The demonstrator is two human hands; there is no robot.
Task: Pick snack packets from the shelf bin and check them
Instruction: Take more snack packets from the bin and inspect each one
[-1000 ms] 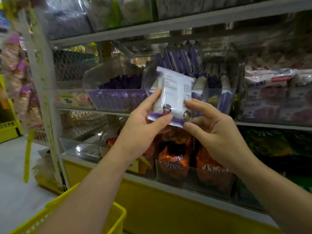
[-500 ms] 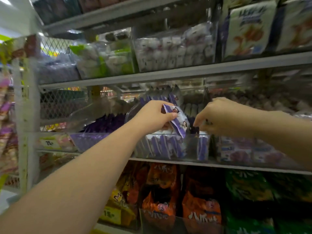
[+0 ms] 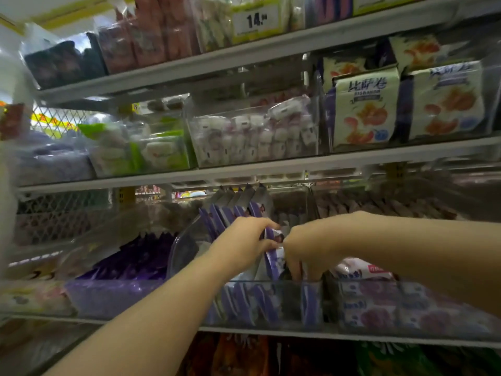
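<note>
At centre frame, my left hand (image 3: 244,244) pinches a purple packet (image 3: 273,237) over the clear bin (image 3: 271,281) on the grey shelf (image 3: 271,330). My right hand (image 3: 307,246) reaches in, its grasp hidden.

Left hand (image 3: 243,241), right hand (image 3: 311,241) at packet (image 3: 273,255)

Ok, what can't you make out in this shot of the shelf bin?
Head view only.
Fingertips of the right hand: sunk among packets in the clear bin, so its grip is unclear.
Print on the purple packet the left hand holds: blurred, partly covered by both hands.
Bottom-shelf bags: cut off by the lower edge.
</note>
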